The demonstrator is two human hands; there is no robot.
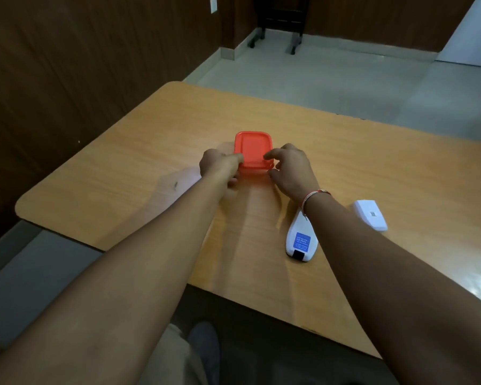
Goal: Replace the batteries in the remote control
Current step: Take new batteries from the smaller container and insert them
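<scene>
Both bare forearms extended from the lower corners of the frame toward its centre. The left hand (pixel 220 165) was curled, its fingers gripping the left edge of the small orange-red plastic lidded box (pixel 252 151). The right hand (pixel 290 170) had fingers bent at the box's right edge; contact could not be confirmed.

A wooden table (pixel 122 173) is carrying an orange box (pixel 252 147) mid-frame, a white remote (pixel 299 240) and its cover (pixel 370 214) lower right.
</scene>
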